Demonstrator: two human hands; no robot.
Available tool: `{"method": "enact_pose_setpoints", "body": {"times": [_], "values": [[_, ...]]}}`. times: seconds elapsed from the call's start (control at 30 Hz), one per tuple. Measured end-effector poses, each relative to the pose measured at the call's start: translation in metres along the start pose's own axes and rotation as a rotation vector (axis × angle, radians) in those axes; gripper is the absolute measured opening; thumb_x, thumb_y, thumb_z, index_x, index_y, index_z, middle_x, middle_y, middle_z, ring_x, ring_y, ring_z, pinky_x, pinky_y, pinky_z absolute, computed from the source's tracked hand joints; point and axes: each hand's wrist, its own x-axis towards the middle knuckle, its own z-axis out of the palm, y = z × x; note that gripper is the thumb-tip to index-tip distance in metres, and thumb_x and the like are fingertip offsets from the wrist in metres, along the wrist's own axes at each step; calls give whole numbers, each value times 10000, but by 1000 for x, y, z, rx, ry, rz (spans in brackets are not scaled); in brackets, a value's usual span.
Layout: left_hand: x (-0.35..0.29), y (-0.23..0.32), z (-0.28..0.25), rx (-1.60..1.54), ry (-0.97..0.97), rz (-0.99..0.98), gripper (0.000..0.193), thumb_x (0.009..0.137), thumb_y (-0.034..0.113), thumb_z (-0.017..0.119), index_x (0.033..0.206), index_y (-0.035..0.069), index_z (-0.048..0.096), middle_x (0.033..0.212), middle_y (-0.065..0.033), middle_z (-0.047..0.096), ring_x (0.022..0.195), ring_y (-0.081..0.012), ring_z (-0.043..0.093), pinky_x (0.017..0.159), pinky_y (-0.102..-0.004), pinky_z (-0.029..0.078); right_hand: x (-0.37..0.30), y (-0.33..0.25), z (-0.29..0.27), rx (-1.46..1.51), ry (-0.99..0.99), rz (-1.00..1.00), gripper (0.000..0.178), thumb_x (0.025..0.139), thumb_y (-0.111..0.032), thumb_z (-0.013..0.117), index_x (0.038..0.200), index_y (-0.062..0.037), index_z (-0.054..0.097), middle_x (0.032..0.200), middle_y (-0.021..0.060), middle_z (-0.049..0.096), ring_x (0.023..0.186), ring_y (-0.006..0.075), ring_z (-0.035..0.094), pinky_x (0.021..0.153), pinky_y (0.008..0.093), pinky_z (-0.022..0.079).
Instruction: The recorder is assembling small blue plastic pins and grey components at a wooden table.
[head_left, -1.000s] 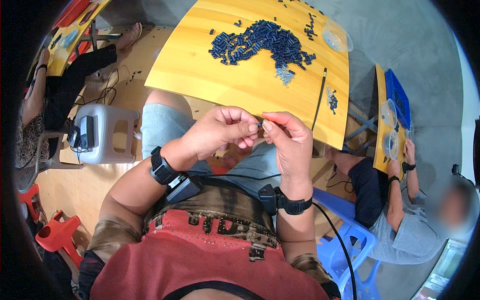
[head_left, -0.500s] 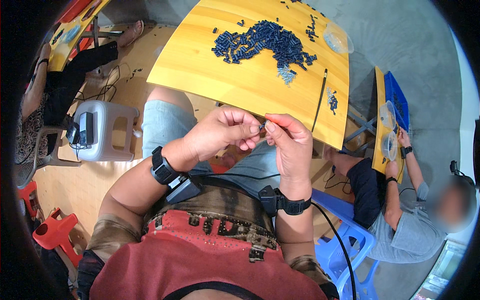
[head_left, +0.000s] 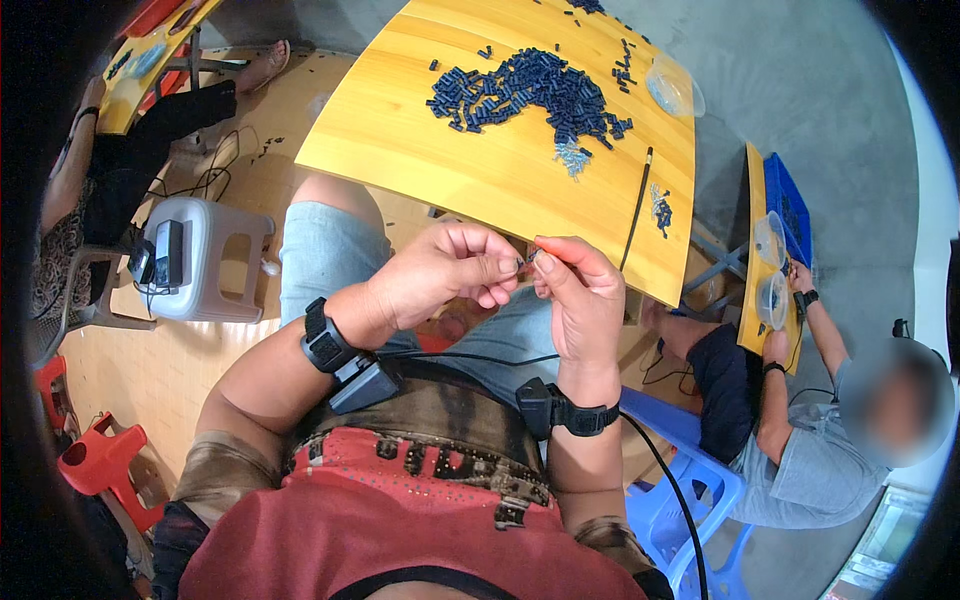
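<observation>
Above my lap, just off the near edge of the yellow table (head_left: pixel 400 150), my two hands meet fingertip to fingertip. My left hand (head_left: pixel 455 268) pinches one end of a small dark piece (head_left: pixel 528 260) between thumb and forefinger. The thumb and forefinger of my right hand (head_left: pixel 578 290) close on its other end. Fingertips cover most of the piece, so its exact kind cannot be made out. On the table lies a large heap of short black cylindrical pieces (head_left: pixel 530 90), with a small pile of shiny metal bits (head_left: pixel 572 158) at its near side.
A thin black rod (head_left: pixel 637 205) lies near the table's right side, beside a small mixed pile (head_left: pixel 660 210). A clear plastic bowl (head_left: pixel 672 88) stands at the right edge. Grey stool (head_left: pixel 205 260) at left, blue chair (head_left: pixel 690 490) at right. A co-worker (head_left: pixel 810 450) sits at another table.
Both hands stay pinched together over the lap, with only slight finger movement. The view has shifted a little. The co-worker's hands at the right have moved slightly.
</observation>
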Motion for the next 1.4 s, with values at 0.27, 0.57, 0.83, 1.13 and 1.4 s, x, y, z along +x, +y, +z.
{"method": "enact_pose_setpoints", "body": {"times": [0.27,0.57,0.83,1.13,1.4], "values": [[0,3,1,33,-8,7,114,894,166,589,936,62,608,826,-20,638,725,-93,602,647,-225,495,2,0,3,4,-34,-30,146,792,10,662,938,1,666,825,10,602,676,61,522,587,172,401],[0,7,-2,-18,-47,7,102,889,141,591,934,51,610,825,-34,638,724,-105,601,655,-228,488,6,0,0,-51,-88,-67,142,782,17,664,923,6,664,863,19,588,718,68,525,614,177,406],[2,10,-1,-60,-44,18,93,886,122,590,937,48,614,816,-36,633,720,-107,596,663,-235,492,12,-8,-1,-187,-84,-138,106,782,11,664,887,9,652,834,19,578,707,77,530,625,189,425],[5,18,0,24,-17,16,94,875,130,606,904,42,618,774,-28,625,677,-90,586,625,-211,476,27,-43,-6,-687,-297,-433,153,729,27,673,872,-23,663,818,79,624,687,139,593,590,230,464],[5,35,3,-10,-34,-16,114,861,154,620,862,40,623,751,-17,621,638,-76,571,587,-189,446,37,-47,1,-676,-338,-500,157,719,45,662,864,-13,672,792,89,633,683,160,604,584,236,469]]}}
